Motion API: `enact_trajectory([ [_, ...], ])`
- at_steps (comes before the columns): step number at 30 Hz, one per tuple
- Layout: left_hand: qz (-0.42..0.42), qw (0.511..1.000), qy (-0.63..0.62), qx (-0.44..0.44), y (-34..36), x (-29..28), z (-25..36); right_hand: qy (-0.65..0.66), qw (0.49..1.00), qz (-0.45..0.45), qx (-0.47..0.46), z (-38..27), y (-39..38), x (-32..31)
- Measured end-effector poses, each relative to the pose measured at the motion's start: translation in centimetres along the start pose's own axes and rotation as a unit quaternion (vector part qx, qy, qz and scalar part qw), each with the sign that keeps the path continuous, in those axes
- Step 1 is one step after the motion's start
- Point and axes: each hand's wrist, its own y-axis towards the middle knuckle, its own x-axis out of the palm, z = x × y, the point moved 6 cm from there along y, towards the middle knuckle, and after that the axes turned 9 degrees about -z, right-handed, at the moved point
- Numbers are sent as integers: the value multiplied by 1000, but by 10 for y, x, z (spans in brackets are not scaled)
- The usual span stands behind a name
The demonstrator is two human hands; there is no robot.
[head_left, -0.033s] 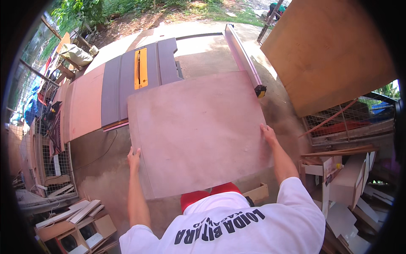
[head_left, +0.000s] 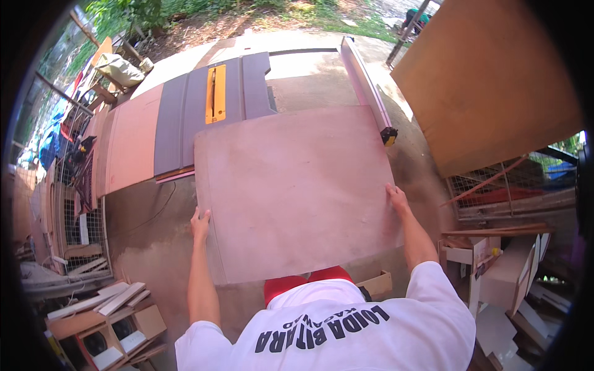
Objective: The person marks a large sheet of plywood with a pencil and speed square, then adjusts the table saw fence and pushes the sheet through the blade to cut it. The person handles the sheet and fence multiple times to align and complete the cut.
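What a two-handed grip: the bare left hand [head_left: 200, 224] held the wide, flat, pinkish-brown rectangular board [head_left: 303, 195] by its edge between eight and nine o'clock, the bare right hand [head_left: 396, 199] clasping it at three! The board filled mid-view, with the dark-grey, grooved saw table [head_left: 197, 106] and its yellow slotted insert [head_left: 220, 99] at eleven, the long, pale metal fence [head_left: 369, 86] at one.

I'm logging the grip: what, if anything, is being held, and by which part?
A large flat pinkish-brown panel, held by opposite side edges: left hand on its left edge, right hand on its right.
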Motion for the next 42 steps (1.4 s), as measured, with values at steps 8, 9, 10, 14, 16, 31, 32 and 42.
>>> enact_trajectory([
  [8, -7, 999, -41, -5, 20, 3, 5, 62, 998, -2, -4, -15, 3, 1],
  [9, -9, 999, -48, -3, 19, 5, 3, 67, 998, -9, -11, -15, 4, 0],
  [10, -12, 998, -55, -1, 18, 5, 1, 63, 998, -21, 0, -13, 5, -1],
  [14, -5, 999, -45, -14, 16, 5, -1, 80, 995, -55, 14, -9, 7, 1],
  [16, -12, 999, -48, -17, 17, 1, -6, 79, 996, -38, 19, -9, 7, 7],
  [31, -44, 998, -38, -25, 38, 22, -27, -28, 999, 25, 19, 14, 29, -12],
  [32, -49, 997, -60, -21, 39, 9, -32, -27, 999, 18, 16, 2, 27, -3],
  [42, -117, 989, 36, -86, 20, 32, -16, 5, 998, 55, 23, 18, 19, -1],
])
